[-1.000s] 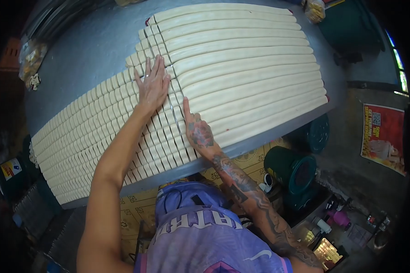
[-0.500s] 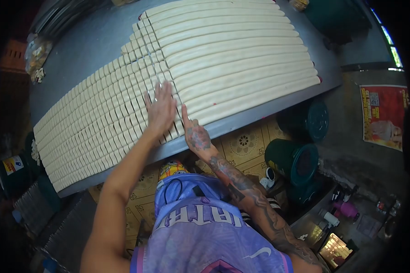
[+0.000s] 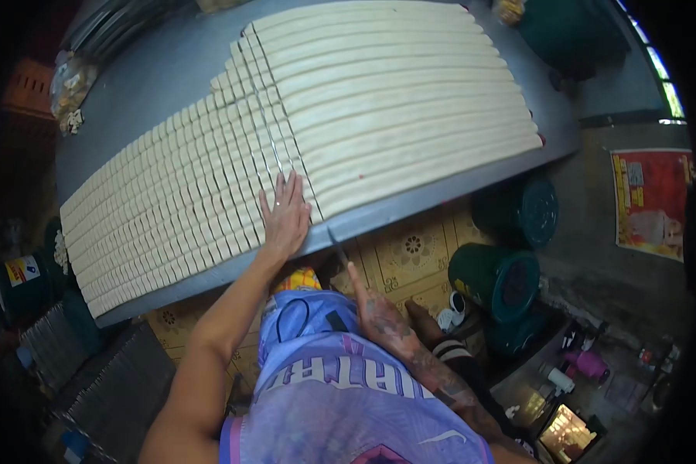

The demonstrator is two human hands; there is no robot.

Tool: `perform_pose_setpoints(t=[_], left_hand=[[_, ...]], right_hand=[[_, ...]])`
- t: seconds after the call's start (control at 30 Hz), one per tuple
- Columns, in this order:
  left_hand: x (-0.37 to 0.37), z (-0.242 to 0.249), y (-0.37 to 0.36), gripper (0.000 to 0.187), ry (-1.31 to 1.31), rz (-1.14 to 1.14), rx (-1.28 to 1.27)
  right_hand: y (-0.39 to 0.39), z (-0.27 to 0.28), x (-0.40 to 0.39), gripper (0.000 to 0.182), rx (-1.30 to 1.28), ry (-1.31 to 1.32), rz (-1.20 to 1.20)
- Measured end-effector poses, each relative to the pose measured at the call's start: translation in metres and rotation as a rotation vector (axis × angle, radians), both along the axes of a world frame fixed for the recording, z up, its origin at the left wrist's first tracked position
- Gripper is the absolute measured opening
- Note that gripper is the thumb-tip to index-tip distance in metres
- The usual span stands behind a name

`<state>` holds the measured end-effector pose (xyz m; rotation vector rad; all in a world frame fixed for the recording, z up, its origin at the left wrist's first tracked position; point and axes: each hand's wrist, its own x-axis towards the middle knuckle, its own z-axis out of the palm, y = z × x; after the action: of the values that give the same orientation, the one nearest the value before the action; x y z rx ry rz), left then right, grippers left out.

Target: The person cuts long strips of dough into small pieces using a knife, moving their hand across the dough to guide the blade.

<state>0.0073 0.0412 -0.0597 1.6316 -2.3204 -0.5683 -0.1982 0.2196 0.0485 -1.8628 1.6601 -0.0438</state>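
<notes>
Rows of pale dough rolls [image 3: 410, 100] lie side by side on the grey metal table [image 3: 155, 100]. To the left, the rolls are divided into many short dough pieces [image 3: 162, 185] by crosswise cuts. My left hand [image 3: 288, 218] rests flat, fingers spread, on the cut strips by the near edge. My right hand [image 3: 383, 315] is closed around a knife, index finger stretched along it; its handle is hidden in the palm. The thin dark knife blade [image 3: 336, 243] points up toward the table's near edge, apart from the dough.
Dark green buckets [image 3: 510, 278] stand on the floor at the right, below the table. Stacked dark trays [image 3: 120, 387] are at the lower left. A plastic bag [image 3: 73, 81] of yellowish pieces sits on the far left corner. A red poster [image 3: 652, 201] hangs on the right.
My right hand has drawn back from the dough toward my body, bringing the knife blade into view past the table edge. My left hand has slid nearer along the strips.
</notes>
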Motion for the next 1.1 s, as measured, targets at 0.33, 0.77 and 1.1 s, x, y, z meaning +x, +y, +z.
perform_pose_setpoints(t=[0.33, 0.77, 1.1], left_hand=[[0.04, 0.007, -0.276, 0.063, 0.214, 0.18, -0.064], [0.058, -0.019, -0.492, 0.066, 0.076, 0.081, -0.073], [0.056, -0.03, -0.492, 0.06, -0.007, 0.016, -0.185]], right_hand=[[-0.353, -0.028, 0.047, 0.081, -0.212, -0.097, -0.128], [-0.602, -0.119, 0.104, 0.072, -1.097, -0.094, 0.003], [-0.647, -0.106, 0.105, 0.078, -0.522, -0.053, 0.082]])
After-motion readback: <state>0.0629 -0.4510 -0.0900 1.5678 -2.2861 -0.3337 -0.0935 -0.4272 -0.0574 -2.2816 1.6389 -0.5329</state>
